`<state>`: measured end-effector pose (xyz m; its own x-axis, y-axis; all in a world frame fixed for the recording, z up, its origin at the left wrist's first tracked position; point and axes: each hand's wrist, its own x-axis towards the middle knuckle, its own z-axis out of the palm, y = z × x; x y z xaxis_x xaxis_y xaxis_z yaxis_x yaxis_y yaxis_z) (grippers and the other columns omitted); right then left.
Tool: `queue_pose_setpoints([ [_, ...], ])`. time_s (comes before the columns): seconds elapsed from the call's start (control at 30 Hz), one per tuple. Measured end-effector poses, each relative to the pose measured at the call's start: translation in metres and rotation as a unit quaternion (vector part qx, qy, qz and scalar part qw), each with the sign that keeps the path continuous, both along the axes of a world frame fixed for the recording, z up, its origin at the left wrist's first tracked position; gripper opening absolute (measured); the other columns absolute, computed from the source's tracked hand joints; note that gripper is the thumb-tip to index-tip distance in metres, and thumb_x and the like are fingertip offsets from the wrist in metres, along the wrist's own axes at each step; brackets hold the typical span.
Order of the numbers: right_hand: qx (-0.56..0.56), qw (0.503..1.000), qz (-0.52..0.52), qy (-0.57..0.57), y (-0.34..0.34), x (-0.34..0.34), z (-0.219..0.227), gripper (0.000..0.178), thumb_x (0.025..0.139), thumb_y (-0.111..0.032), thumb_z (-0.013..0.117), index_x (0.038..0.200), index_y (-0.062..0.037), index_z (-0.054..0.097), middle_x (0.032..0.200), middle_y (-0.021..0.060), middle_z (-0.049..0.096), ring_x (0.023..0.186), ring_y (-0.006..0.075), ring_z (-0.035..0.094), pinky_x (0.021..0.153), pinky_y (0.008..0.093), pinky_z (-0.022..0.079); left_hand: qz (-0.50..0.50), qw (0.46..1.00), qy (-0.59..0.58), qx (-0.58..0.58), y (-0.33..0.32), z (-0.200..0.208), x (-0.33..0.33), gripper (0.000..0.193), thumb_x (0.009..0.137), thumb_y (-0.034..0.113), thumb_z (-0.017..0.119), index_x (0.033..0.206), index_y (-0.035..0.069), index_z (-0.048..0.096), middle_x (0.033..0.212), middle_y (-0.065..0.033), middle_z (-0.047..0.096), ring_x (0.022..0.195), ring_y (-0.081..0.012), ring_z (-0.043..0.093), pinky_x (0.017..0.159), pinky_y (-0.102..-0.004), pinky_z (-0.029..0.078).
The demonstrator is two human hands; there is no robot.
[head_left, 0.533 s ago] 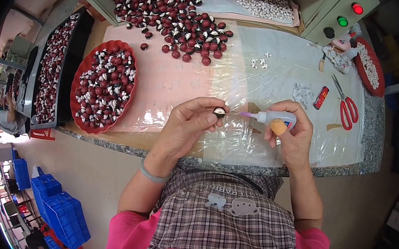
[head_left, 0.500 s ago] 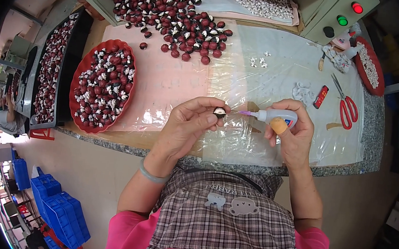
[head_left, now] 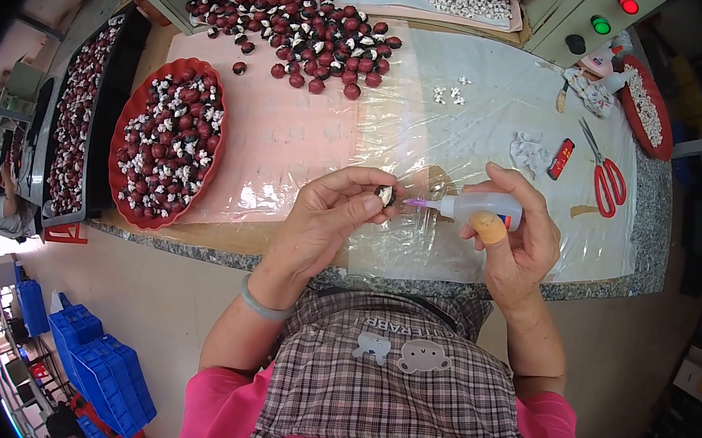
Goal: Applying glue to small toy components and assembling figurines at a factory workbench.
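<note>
My left hand (head_left: 330, 213) pinches a small dark ball with a white patch (head_left: 385, 195) between thumb and fingertips. The white patch faces right. Wrapped in my right hand (head_left: 528, 242) is a translucent glue bottle (head_left: 464, 203), tipped sideways with its purple nozzle (head_left: 418, 202) pointing left at the ball. The nozzle's end is just beside the ball; whether they touch I cannot tell. A tan finger cover (head_left: 489, 227) sits on my right thumb. Both hands are above the plastic-covered front of the worktable (head_left: 285, 191).
Left stands a red scalloped bowl (head_left: 214, 149) of maroon balls with white pieces, beside a black tray (head_left: 109, 121). Maroon balls (head_left: 317, 53) are heaped far back. Several white bits (head_left: 449, 95), red-handled scissors (head_left: 607, 186), a red box cutter (head_left: 561, 159) and a red dish (head_left: 663, 141) lie right.
The ball has turned in my left fingers, so its white patch faces the nozzle. My right hand has brought the nozzle closer to it. The whole view has shifted slightly.
</note>
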<state>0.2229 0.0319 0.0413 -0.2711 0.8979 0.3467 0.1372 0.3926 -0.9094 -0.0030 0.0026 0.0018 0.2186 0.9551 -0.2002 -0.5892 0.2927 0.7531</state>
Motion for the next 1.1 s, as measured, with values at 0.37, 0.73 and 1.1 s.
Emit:
queue_pose_setpoints([
  [0.37, 0.061, 0.995, -0.008, -0.084, -0.001, -0.003, 0.001, 0.039, 0.092, -0.017, 0.062, 0.124, 0.0021, 0.053, 0.096, 0.0140, 0.066, 0.064, 0.0118, 0.062, 0.052, 0.0201, 0.046, 0.003, 1.000, -0.010, 0.001, -0.002, -0.003, -0.002, 0.025, 0.089, 0.001, 0.061, 0.114, -0.003, 0.060, 0.104, -0.0102, 0.063, 0.092, -0.0158, 0.063, 0.086, -0.0276, 0.051],
  [0.73, 0.131, 0.984, -0.006, -0.120, 0.001, -0.006, 0.003, 0.038, 0.088, -0.012, 0.066, 0.120, 0.0037, 0.056, 0.092, 0.0145, 0.067, 0.073, 0.0151, 0.065, 0.060, 0.0242, 0.052, -0.002, 1.000, 0.001, -0.006, -0.002, -0.004, 0.000, 0.027, 0.087, 0.006, 0.066, 0.113, -0.001, 0.060, 0.101, -0.0084, 0.063, 0.091, -0.0169, 0.064, 0.083, -0.0276, 0.052],
  [1.1, -0.016, 1.000, 0.017, 0.019, 0.011, 0.006, -0.001, 0.031, 0.088, -0.009, 0.066, 0.115, 0.0012, 0.052, 0.101, 0.0167, 0.063, 0.072, 0.0192, 0.064, 0.056, 0.0244, 0.051, -0.007, 1.000, -0.008, -0.010, 0.001, -0.008, -0.004, 0.026, 0.090, 0.002, 0.061, 0.115, -0.001, 0.060, 0.103, -0.0083, 0.065, 0.089, -0.0134, 0.063, 0.081, -0.0246, 0.052],
])
